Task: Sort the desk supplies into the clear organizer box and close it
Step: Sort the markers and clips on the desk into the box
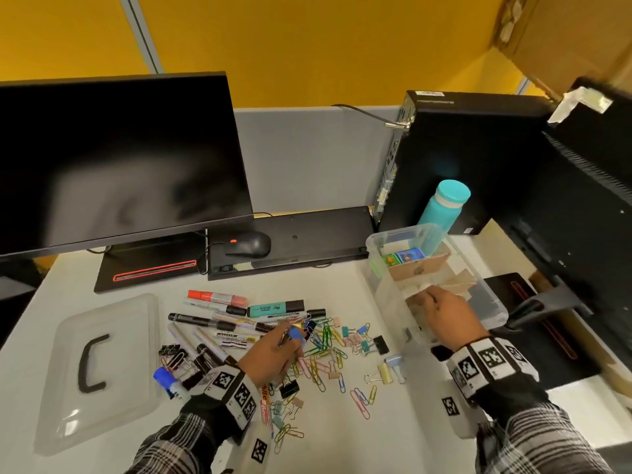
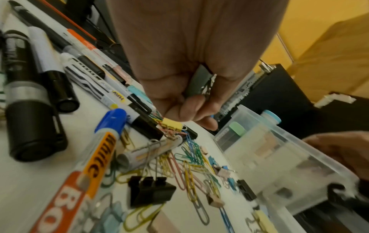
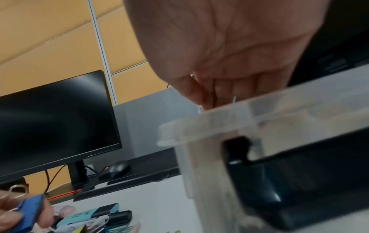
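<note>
The clear organizer box (image 1: 384, 289) stands open at the right, with cardboard dividers and small colourful items in its far end. My right hand (image 1: 431, 297) hovers over its near compartment, fingertips bunched and pinching what looks like a thin paper clip (image 3: 234, 100). My left hand (image 1: 290, 340) sits over the pile of coloured paper clips (image 1: 328, 340) and pinches a blue binder clip (image 1: 295, 333), also seen as the blue binder clip (image 3: 30, 209). Markers (image 1: 239, 316) lie left of that pile. In the left wrist view the curled fingers (image 2: 191, 108) hold a clip's wire handles.
The box's clear lid (image 1: 130, 336) with a black handle lies at the left. A monitor (image 1: 116, 159), mouse (image 1: 248, 244) and keyboard (image 1: 290, 241) stand behind. A PC tower (image 1: 455, 148), a teal bottle (image 1: 444, 206) and a second monitor (image 1: 581, 200) crowd the right.
</note>
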`<state>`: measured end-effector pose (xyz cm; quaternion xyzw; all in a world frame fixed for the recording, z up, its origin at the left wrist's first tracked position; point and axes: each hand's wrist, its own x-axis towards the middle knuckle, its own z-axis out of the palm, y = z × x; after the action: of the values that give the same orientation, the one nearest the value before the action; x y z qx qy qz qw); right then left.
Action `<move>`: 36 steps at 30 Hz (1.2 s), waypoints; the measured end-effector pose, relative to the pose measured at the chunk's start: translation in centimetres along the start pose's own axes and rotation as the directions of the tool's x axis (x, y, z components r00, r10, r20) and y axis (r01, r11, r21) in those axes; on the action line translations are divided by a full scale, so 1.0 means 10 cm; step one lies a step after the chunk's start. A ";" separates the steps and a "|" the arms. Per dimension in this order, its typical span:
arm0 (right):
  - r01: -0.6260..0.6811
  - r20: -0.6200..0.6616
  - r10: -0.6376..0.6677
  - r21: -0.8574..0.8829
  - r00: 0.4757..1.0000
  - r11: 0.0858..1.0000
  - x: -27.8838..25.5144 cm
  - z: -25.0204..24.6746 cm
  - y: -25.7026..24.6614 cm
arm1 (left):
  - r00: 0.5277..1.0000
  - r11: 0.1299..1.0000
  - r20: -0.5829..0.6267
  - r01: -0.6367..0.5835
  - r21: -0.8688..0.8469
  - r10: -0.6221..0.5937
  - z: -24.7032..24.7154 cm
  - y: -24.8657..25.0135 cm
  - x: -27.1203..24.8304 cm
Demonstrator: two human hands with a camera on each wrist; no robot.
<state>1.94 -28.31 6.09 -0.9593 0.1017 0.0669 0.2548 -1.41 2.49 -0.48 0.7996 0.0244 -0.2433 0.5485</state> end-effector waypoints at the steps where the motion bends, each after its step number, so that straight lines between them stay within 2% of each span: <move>1: 0.028 -0.077 -0.025 0.029 0.997 0.999 -0.02 -0.04 0.04 | 1.000 0.994 0.007 -0.018 0.107 0.017 0.03 0.01 0.02; 3: 0.073 -0.275 -0.053 0.065 0.960 0.995 -0.03 -0.10 0.16 | 0.997 0.929 0.042 -0.069 0.363 0.058 0.14 0.10 0.04; 5: 0.051 -0.420 -0.041 0.013 0.907 0.999 -0.01 -0.12 0.30 | 0.987 0.855 0.081 -0.161 0.493 0.139 0.29 0.34 0.06; 7: -0.045 -0.436 0.023 -0.041 0.899 0.998 0.03 -0.07 0.49 | 0.946 0.778 0.134 -0.321 0.540 0.296 0.50 0.67 0.11; 9: -0.085 -0.403 0.068 -0.026 0.913 0.996 0.05 0.01 0.64 | 0.880 0.667 0.216 -0.464 0.584 0.423 0.73 1.01 0.21; 12: -0.062 -0.379 0.077 0.051 0.922 0.997 0.07 0.10 0.74 | 0.780 0.422 0.347 -0.589 0.689 0.521 1.09 1.35 0.44; 13: -0.057 -0.384 0.073 0.055 0.920 0.997 0.07 0.11 0.75 | 0.759 0.353 0.389 -0.607 0.712 0.521 1.20 1.41 0.51; 15: -0.052 -0.395 0.064 0.041 0.916 0.998 0.08 0.12 0.77 | 0.765 0.242 0.438 -0.591 0.770 0.472 1.36 1.49 0.64; 19: -0.027 -0.413 0.045 0.049 0.909 0.998 0.07 0.13 0.79 | 0.846 0.129 0.413 -0.476 0.870 0.338 1.53 1.59 0.76; 21: -0.014 -0.411 0.037 0.058 0.911 0.998 0.06 0.12 0.79 | 0.855 0.125 0.425 -0.476 0.871 0.296 1.53 1.62 0.78; 22: -0.013 -0.406 0.037 0.062 0.913 0.998 0.06 0.12 0.78 | 0.852 0.160 0.440 -0.495 0.854 0.284 1.50 1.63 0.78; 23: -0.014 -0.401 0.040 0.067 0.915 0.998 0.06 0.12 0.79 | 0.840 0.230 0.458 -0.526 0.819 0.291 1.44 1.65 0.77; 25: -0.030 -0.402 0.049 0.054 0.914 0.998 0.05 0.11 0.76 | 0.796 0.442 0.444 -0.601 0.666 0.412 1.26 1.65 0.72; 27: -0.001 -0.436 -0.019 -0.044 0.900 0.999 -0.02 0.09 0.68 | 0.776 0.565 0.298 -0.615 0.550 0.556 1.03 1.56 0.65; 29: 0.187 -0.464 -0.224 -0.125 0.857 0.974 -0.15 0.08 0.49 | 0.796 0.615 0.135 -0.551 0.564 0.590 0.77 1.37 0.59; 31: 0.452 -0.435 -0.474 -0.161 0.765 0.877 -0.32 0.11 0.23 | 0.854 0.644 0.050 -0.428 0.634 0.518 0.56 1.08 0.56; 32: 0.566 -0.390 -0.582 -0.167 0.714 0.807 -0.41 0.15 0.10 | 0.882 0.633 0.055 -0.378 0.675 0.468 0.50 0.94 0.54; 34: 0.711 -0.218 -0.741 -0.211 0.635 0.671 -0.53 0.30 -0.08 | 0.902 0.566 0.154 -0.378 0.732 0.403 0.46 0.71 0.52; 36: 0.750 -0.020 -0.778 -0.250 0.628 0.612 -0.61 0.50 -0.15 | 0.890 0.496 0.288 -0.439 0.749 0.354 0.50 0.55 0.51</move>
<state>-4.01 -23.53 3.62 -0.9347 -0.3093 -0.0981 0.1454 2.94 -5.34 0.76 0.9293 -0.2974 -0.1331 0.1739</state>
